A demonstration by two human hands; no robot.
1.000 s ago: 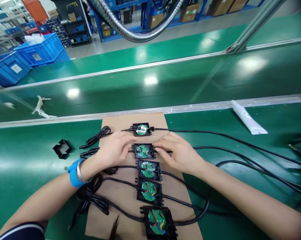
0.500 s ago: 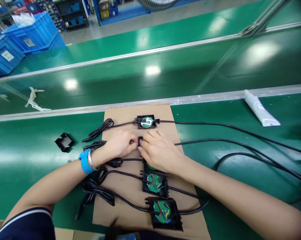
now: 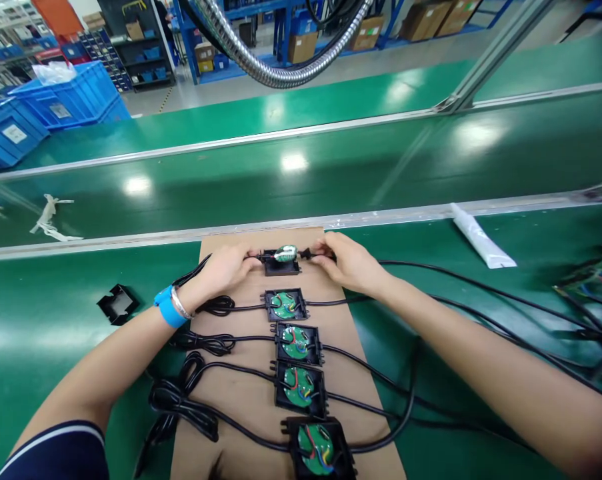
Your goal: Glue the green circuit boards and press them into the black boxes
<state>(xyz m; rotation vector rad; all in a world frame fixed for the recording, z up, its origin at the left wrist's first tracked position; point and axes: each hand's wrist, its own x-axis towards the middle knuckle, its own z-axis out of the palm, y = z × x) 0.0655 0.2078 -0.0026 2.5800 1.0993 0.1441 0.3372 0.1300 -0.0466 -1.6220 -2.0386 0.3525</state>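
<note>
My left hand (image 3: 229,268) pinches the black cable at the left end of the farthest black plastic box (image 3: 281,269). On the other side, my right hand (image 3: 345,261) grips the right-hand cable close to its strain relief (image 3: 305,254). Between them a round green circuit board (image 3: 285,253) with white paste on it is tilted up over the box. Nearer to me, several similar open boxes lie in a column, each with a green circuit board (image 3: 297,343) and coloured wires inside. All rest on a cardboard sheet (image 3: 251,413).
A small black cover (image 3: 117,305) lies at the left on the green bench. A white tube (image 3: 483,237) sits at the right, beyond bundled wires (image 3: 591,287). Coiled black cables (image 3: 183,400) crowd the left. Blue bins (image 3: 71,97) and a metal hose (image 3: 281,77) are farther off.
Both hands have moved from the second box to the farthest one and now hold its cables. Its board has been lifted and tilted. The view has shifted upward.
</note>
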